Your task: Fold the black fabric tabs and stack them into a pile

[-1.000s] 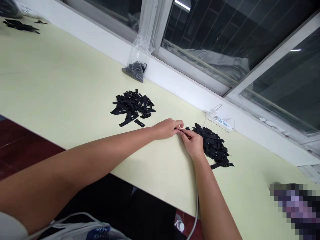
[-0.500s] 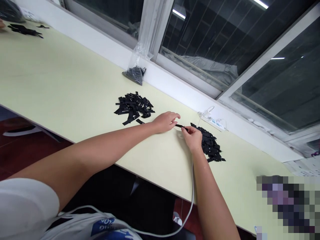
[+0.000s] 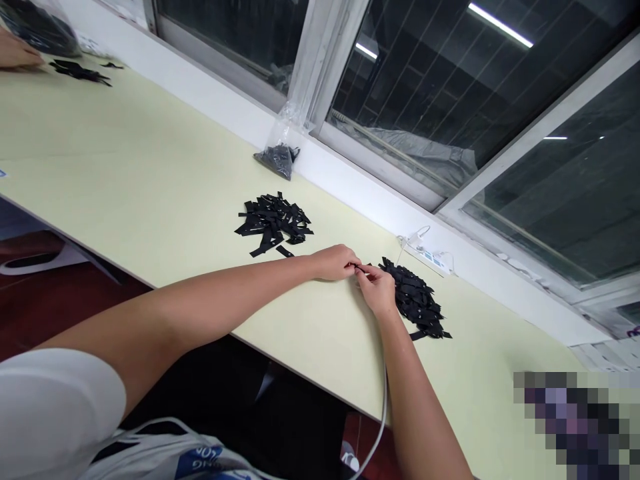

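Over the pale table (image 3: 320, 333), my left hand (image 3: 336, 261) and my right hand (image 3: 376, 287) meet fingertip to fingertip. Both pinch a small black strip (image 3: 357, 267), mostly covered by the fingers. One pile of black strips (image 3: 275, 220) lies beyond my left forearm, with a single strip (image 3: 285, 251) at its near edge. A second pile of black strips (image 3: 415, 297) is just right of my right hand, partly behind it.
A clear bag of dark pieces (image 3: 279, 160) stands by the wall. A power strip (image 3: 427, 257) lies behind the right pile. Another person's hand (image 3: 17, 53) is at the far left near black strips (image 3: 80, 71). A white cable (image 3: 384, 400) crosses the table edge.
My left hand has closed its fingers on the strip, where they were apart before. The two hands have come together. The view has shifted slightly, and more of the other person's hand shows.
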Tool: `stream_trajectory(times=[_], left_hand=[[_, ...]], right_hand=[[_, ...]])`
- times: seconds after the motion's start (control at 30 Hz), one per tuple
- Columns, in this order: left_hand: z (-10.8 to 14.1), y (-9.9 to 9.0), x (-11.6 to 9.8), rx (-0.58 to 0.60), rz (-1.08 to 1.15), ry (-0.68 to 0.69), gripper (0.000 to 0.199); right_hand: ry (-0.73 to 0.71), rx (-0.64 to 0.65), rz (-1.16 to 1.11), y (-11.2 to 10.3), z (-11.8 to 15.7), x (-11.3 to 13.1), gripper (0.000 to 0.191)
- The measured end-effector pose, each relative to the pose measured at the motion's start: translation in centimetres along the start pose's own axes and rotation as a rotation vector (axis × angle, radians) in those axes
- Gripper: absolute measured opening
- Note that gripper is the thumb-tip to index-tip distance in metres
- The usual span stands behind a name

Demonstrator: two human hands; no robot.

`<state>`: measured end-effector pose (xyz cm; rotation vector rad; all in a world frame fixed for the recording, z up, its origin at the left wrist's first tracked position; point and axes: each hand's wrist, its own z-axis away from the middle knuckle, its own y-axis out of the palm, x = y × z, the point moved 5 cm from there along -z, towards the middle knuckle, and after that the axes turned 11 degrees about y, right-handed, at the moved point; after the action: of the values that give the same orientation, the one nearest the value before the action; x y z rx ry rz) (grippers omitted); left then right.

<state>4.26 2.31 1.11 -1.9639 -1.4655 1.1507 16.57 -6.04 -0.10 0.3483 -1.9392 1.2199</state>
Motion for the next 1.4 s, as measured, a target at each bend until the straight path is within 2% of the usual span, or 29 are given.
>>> stream_trajectory(times=[0.17, 0.37, 0.7, 0.8, 0.9, 1.0, 1.13, 1.4], left_hand=[[-0.1, -0.2, -0.1, -0.011, 0.026, -0.036, 0.026], [-0.1, -0.6, -0.1, -0.028, 0.048, -0.102, 0.025], [-0.3, -0.5, 0.2, 0.041, 0.002, -0.116, 0.025], [-0.3, -0.4, 0.9, 0.049, -0.007, -0.114, 0.026], [-0.2, -0.4, 1.3, 0.035, 0.003, -0.111, 0.028], [-0.1, -0.1, 1.2, 0.037, 0.012, -0.096, 0.027], [0.0, -0.1, 0.9, 0.052, 0.031, -0.044, 0.026], [0.2, -0.6, 1.4, 0.113, -0.012, -0.005, 0.025]], right_hand=[[-0.082, 0.019, 0.018, 0.2, 0.3, 0.5, 0.035], [-0.1, 0.016, 0.033, 0.3, 0.5, 0.8, 0.034], [-0.122, 0.02, 0.028, 0.7, 0.1, 0.2, 0.035], [-0.117, 0.053, 0.025, 0.8, 0.3, 0.4, 0.035], [-0.091, 0.033, 0.028, 0.8, 0.4, 0.7, 0.035], [-0.025, 0.002, 0.044, 0.6, 0.2, 0.5, 0.037], [0.039, 0.027, 0.075, 0.5, -0.3, -0.3, 0.038], [0.013, 0.059, 0.135, 0.6, -0.3, -0.3, 0.03]])
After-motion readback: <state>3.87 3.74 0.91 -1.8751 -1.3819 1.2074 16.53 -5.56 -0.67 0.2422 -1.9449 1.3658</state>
